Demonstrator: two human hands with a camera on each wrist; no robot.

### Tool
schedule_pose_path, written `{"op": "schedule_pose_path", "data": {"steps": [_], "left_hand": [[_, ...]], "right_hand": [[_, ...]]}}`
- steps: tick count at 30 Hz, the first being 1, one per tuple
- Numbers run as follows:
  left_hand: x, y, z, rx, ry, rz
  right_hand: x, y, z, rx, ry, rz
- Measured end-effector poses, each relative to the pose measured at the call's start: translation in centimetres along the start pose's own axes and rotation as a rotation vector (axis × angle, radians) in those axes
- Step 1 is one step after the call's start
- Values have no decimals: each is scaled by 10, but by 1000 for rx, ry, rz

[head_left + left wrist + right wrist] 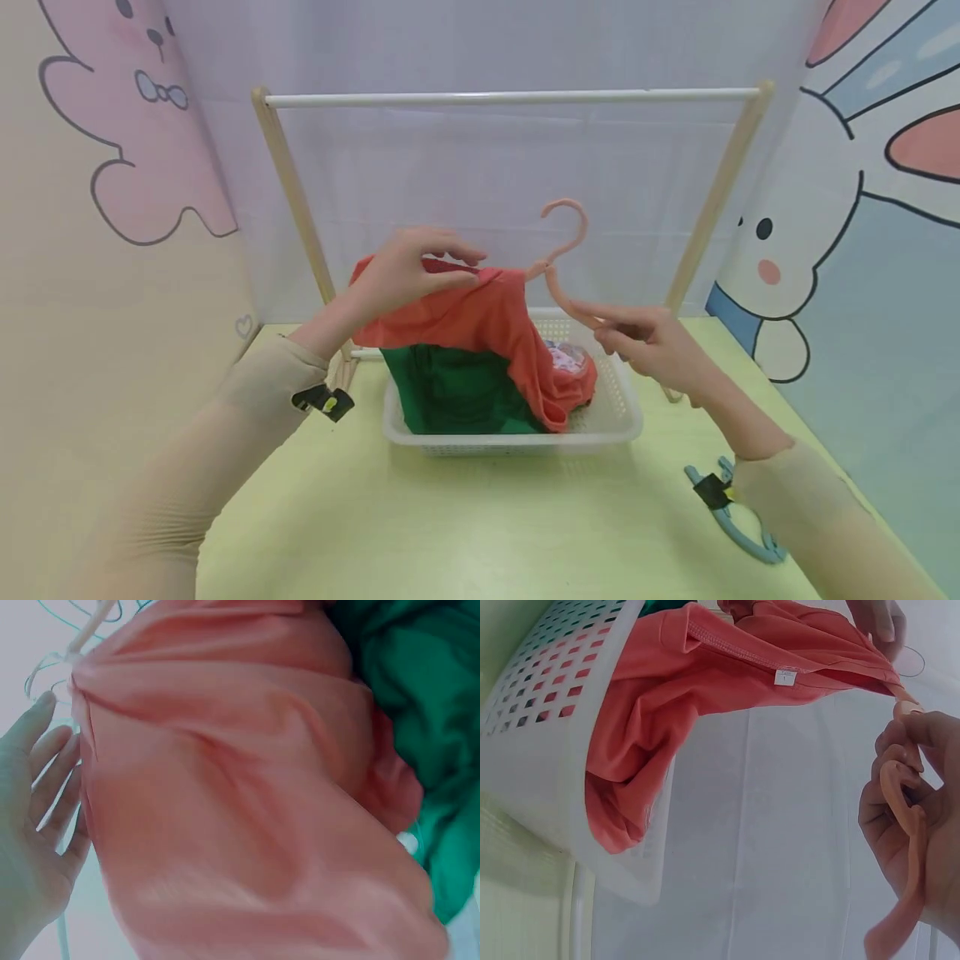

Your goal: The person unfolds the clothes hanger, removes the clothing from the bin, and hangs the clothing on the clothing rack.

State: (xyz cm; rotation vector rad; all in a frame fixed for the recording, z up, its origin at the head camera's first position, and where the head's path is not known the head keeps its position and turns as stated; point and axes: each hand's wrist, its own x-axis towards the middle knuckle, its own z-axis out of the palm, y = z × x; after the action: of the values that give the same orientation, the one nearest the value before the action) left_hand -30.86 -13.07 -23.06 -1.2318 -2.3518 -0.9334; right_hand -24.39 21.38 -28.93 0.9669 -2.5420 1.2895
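A coral-pink hanger stands hook up above the basket, one arm running into the neck of a coral-red shirt. My right hand grips the hanger's bare arm, fingers curled round it in the right wrist view. My left hand is at the shirt's upper left, thumb and fingers extended and apart; in the left wrist view they lie alongside the cloth's edge. One side of the shirt drapes down into the white basket. Beneath it lies a green garment. A small white label shows inside the neck.
Behind the basket stands a rack with a white bar and wooden legs. A blue-grey hanger lies on the yellow-green table near my right sleeve. A patterned cloth sits in the basket's right part. Walls with cartoon animals flank both sides.
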Motion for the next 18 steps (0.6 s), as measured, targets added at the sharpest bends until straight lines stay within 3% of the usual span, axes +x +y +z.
{"op": "schedule_pose_path", "data": {"steps": [6,12,18], "left_hand": [[-23,-19,-9,121,97,93],[-42,-37,-22,79,203,86],[-51,-49,-33,21,263,89]], "right_hand": [[-9,-2,-10,13,33,-4],[-18,-1,-19,-2,37,-17],[-24,3,-29,98,6,-81]]}}
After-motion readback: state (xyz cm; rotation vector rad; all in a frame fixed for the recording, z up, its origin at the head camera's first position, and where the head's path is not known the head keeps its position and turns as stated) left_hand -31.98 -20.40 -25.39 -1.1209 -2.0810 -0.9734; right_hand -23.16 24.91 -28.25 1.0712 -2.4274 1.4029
